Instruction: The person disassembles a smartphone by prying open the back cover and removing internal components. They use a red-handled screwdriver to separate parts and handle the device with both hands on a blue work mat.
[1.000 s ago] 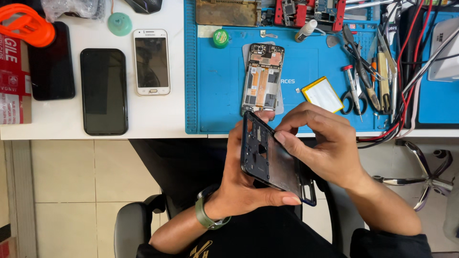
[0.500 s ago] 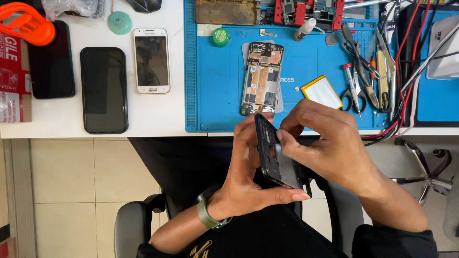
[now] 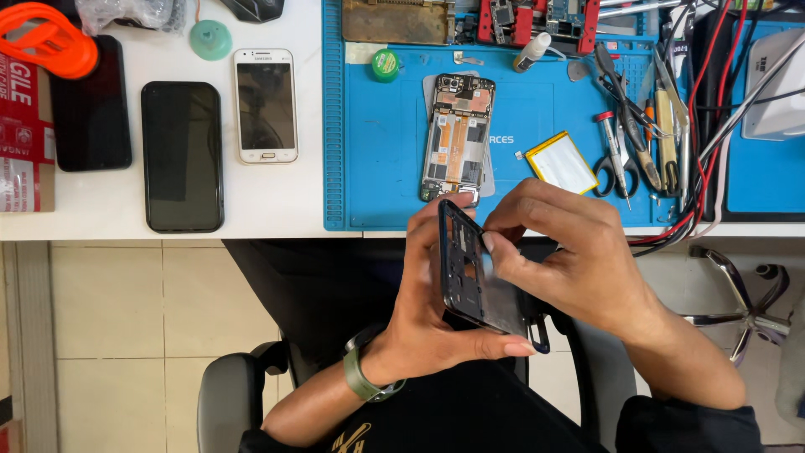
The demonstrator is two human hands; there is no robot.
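My left hand (image 3: 436,323) grips a black phone frame (image 3: 474,277) from below, held tilted on its edge over my lap. My right hand (image 3: 566,252) pinches the frame's upper inner side with thumb and fingertips. On the blue work mat (image 3: 377,176) just beyond lies an opened phone (image 3: 455,138) with its circuit boards exposed. A flat battery (image 3: 562,162) with a yellow rim lies to its right.
Three intact phones (image 3: 182,155) lie on the white table (image 3: 277,201) at the left, by an orange tool (image 3: 46,38) and a red box (image 3: 23,134). Scissors, a screwdriver (image 3: 615,155), tweezers and red and black cables (image 3: 700,126) crowd the mat's right side. A chair base (image 3: 738,302) stands at the right.
The frame has turned in my hands, from nearly flat-on to more edge-on. My right fingers have shifted along its inner side. Things on the table have not moved.
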